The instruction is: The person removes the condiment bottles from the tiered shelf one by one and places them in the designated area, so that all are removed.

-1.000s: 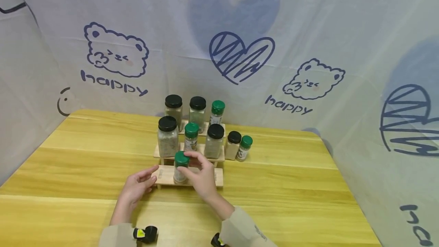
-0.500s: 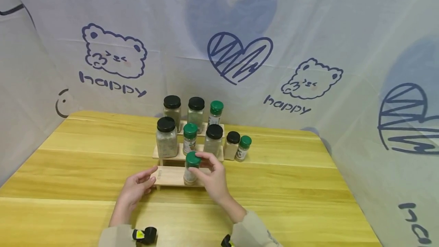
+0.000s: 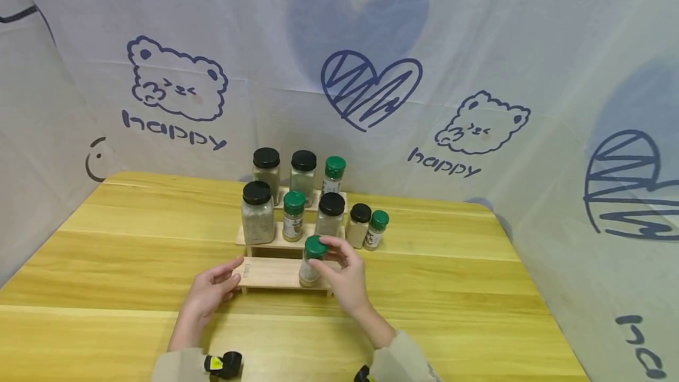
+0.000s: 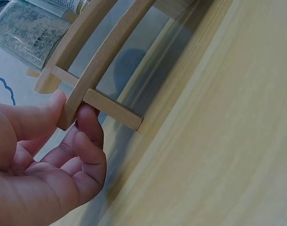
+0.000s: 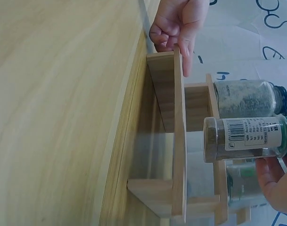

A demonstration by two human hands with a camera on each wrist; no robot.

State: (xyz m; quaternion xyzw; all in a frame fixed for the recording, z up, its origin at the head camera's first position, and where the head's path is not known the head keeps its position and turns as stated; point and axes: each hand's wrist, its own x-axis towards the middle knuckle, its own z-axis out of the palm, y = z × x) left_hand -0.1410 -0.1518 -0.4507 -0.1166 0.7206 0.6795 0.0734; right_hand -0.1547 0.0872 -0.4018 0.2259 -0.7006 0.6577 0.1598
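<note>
Firstly, one wooden rack (image 3: 267, 273), three-tiered, standing on a yellow wood-grain table (image 3: 456, 311); left hand (image 3: 208, 289) at the left end of its lowest tier, thumb above and index finger beneath, pinching the board; right hand (image 3: 347, 279) with thumb and fingers closed about the green cap and upper part of one clear jar (image 3: 309, 271); this held jar is roughly upright over the right part of the lowest tier, its base just above the board in the right wrist view, a white barcode label on its side.

Middle tier, left to right: a large black-lidded jar (image 3: 258, 220) with pale, flaky contents; a green-capped jar (image 3: 293, 218); a second black-lidded jar (image 3: 330, 220), partly behind the right hand.

Top tier, same order: two black-lidded jars (image 3: 266, 174); one small green-capped jar (image 3: 333, 177).

On the table, just right of the rack: a short black-lidded jar (image 3: 358, 227); beside it, a small green-topped jar (image 3: 377, 230).

Behind all: a pale cloth (image 3: 265, 22) printed with hearts, bears and the word "happy".
</note>
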